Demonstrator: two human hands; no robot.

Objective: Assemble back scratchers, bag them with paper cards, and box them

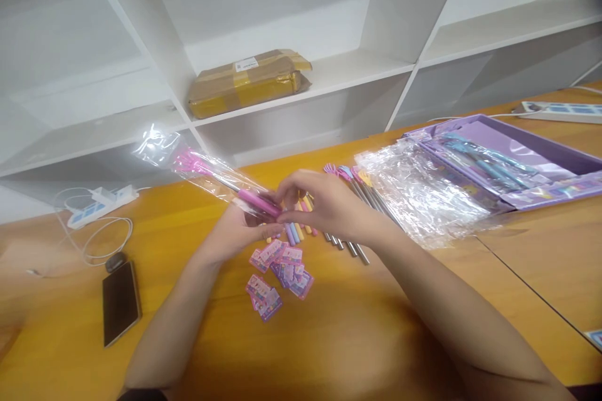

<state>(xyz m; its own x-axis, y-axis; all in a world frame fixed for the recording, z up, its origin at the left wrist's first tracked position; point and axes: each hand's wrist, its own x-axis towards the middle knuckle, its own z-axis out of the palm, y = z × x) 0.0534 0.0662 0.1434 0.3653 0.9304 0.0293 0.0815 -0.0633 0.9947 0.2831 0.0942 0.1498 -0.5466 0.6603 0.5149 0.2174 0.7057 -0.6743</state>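
A pink back scratcher [258, 202] with a hand-shaped head and a metal rod lies inside a clear plastic sleeve [214, 178], tilted up to the left above the table. My left hand [237, 229] grips it from below, around the pink handle. With thumb and fingers curled, my right hand [324, 203] pinches the handle end of the sleeved scratcher. Beneath my hands lie several pastel handles [296, 232], partly hidden. Several unbagged back scratchers with metal rods [364, 191] rest to the right of my right hand. Small pink and purple printed cards [282, 263] are scattered in front of the handles.
Clear plastic sleeves [418, 194] are heaped against an open purple box [559, 191], which contains bagged teal scratchers [493, 160]. At left are a phone [121, 304], a white cable and a power strip [101, 205]. A taped carton [244, 84] sits on the shelf behind.
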